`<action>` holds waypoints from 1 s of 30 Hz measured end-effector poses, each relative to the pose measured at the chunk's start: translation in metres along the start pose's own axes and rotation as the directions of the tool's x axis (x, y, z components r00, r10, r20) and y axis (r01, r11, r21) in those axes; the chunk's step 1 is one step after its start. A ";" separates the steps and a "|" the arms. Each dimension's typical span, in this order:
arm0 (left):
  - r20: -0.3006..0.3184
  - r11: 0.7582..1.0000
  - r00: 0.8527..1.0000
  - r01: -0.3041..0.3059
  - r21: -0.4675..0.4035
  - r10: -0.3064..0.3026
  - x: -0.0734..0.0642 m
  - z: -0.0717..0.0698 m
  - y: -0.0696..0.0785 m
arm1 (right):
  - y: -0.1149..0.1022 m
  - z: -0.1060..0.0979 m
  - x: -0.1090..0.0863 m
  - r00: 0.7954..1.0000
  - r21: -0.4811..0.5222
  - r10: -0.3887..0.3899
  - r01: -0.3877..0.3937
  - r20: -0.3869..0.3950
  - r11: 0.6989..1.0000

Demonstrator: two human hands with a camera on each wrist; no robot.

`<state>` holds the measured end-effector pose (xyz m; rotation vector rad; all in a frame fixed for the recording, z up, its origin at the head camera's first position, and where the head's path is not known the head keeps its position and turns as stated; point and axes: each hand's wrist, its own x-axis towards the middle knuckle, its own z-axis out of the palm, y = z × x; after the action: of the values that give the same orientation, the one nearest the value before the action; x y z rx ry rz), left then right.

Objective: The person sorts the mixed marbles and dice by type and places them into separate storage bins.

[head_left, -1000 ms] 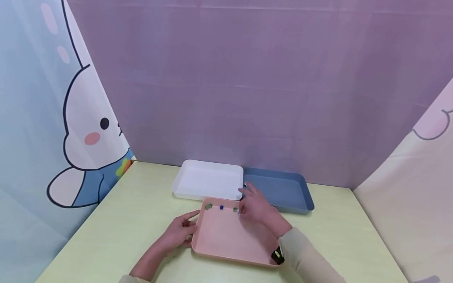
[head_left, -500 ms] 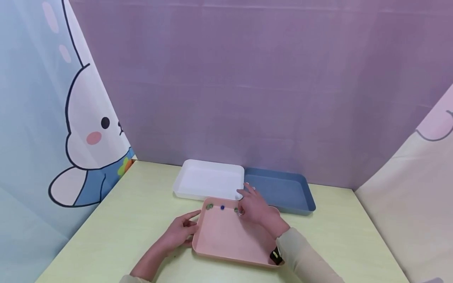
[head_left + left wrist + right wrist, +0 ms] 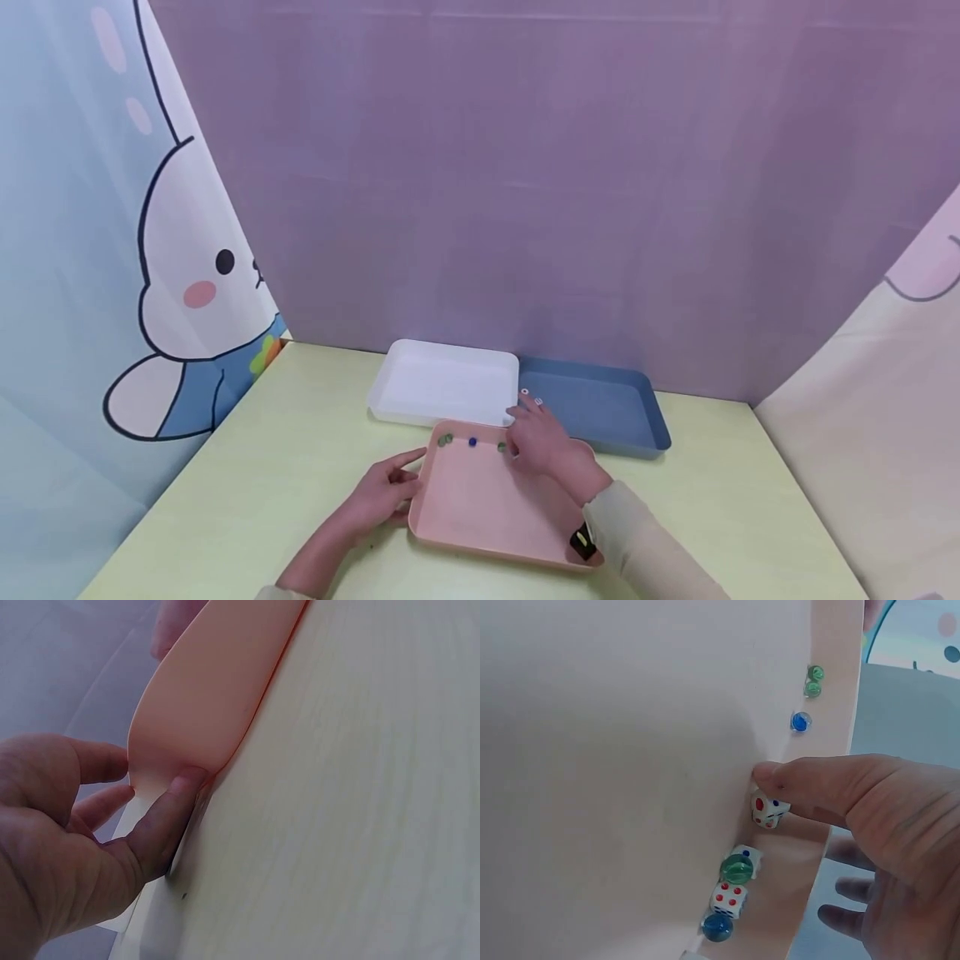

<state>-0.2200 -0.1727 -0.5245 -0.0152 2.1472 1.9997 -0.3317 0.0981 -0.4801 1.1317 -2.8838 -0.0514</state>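
Observation:
My left hand (image 3: 380,493) holds the left side of the pink tray (image 3: 487,517); in the left wrist view the thumb (image 3: 169,817) lies against the outer wall and fingertips meet the rim. My right hand (image 3: 542,440) reaches over the tray's far edge. In the right wrist view its thumb and finger pinch a white die (image 3: 761,802) by the tray wall. Along that wall sit a green marble (image 3: 737,868), another die (image 3: 730,898), a blue marble (image 3: 718,927), a second blue marble (image 3: 801,721) and two small green marbles (image 3: 814,681). The hand hides part of the row.
Behind the pink tray stand a white tray (image 3: 450,379) and a blue-grey tray (image 3: 600,400), side by side. Two white dice (image 3: 538,402) show in the blue-grey tray, just past my right fingers. A purple curtain (image 3: 480,183) hangs behind the table.
My right hand stays over the far wall, its fingers shifting slightly; the white die seen at its fingertips is now hidden in the head view. My left hand keeps its place on the tray.

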 end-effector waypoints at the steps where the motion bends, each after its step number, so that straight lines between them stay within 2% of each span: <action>1: -0.007 1.000 1.000 0.001 0.006 -0.001 0.001 0.000 -0.001 | 0.000 0.000 -0.001 1.000 0.007 -0.003 0.003 0.002 1.000; 6: -0.033 1.000 0.999 0.004 0.023 -0.003 0.001 0.003 -0.002 | 0.002 0.001 -0.004 1.000 0.004 -0.015 0.015 0.006 1.000; 19: -0.018 1.000 1.000 -0.001 0.006 0.001 0.001 0.003 0.002 | 0.006 0.001 0.000 0.998 -0.047 -0.041 0.043 0.043 0.998; 23: -0.017 1.000 1.000 0.001 0.007 -0.001 0.000 0.003 0.002 | 0.008 0.003 0.000 0.998 -0.025 -0.053 0.054 0.037 0.998; 30: -0.010 1.000 1.000 0.010 0.001 -0.010 0.000 0.002 0.001 | 0.012 0.004 0.000 0.998 0.097 -0.067 0.068 -0.011 0.993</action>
<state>-0.2197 -0.1707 -0.5233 -0.0361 2.1493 1.9976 -0.3396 0.1068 -0.4833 1.2420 -2.8695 0.0917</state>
